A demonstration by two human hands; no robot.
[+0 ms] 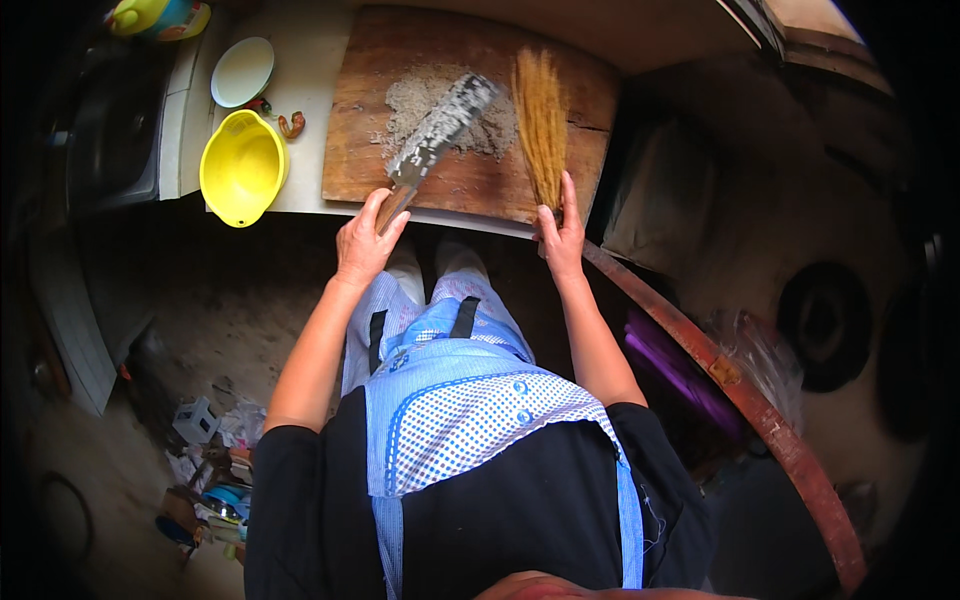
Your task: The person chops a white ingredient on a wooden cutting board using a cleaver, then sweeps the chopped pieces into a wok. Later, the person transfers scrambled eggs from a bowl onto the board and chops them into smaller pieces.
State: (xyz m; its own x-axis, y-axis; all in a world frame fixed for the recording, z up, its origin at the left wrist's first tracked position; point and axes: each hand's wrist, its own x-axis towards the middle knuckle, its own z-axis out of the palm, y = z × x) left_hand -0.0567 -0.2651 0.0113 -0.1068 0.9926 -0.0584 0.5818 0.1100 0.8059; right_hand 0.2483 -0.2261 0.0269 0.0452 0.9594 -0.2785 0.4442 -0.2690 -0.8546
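Note:
My left hand (365, 241) grips the wooden handle of a kitchen knife (442, 127). Small pale chopped bits coat its broad blade, which is tilted up and to the right over the board and slightly blurred. Behind it, a spread heap of finely chopped pale food (424, 94) lies on a large wooden chopping board (472, 34); the blade hides part of the heap. In my right hand (562, 236) is a straw whisk brush (541, 112), held by its bound lower end. Its bristles fan out above the board's right side.
Left of the board, a yellow plastic basin (241, 169) overhangs the counter edge (307, 172). Near it are a white bowl (244, 71) and a small curled reddish-brown piece (292, 124). A rusty red curved metal bar (720, 367) runs along my right. Clutter (217, 480) lies on the floor at left.

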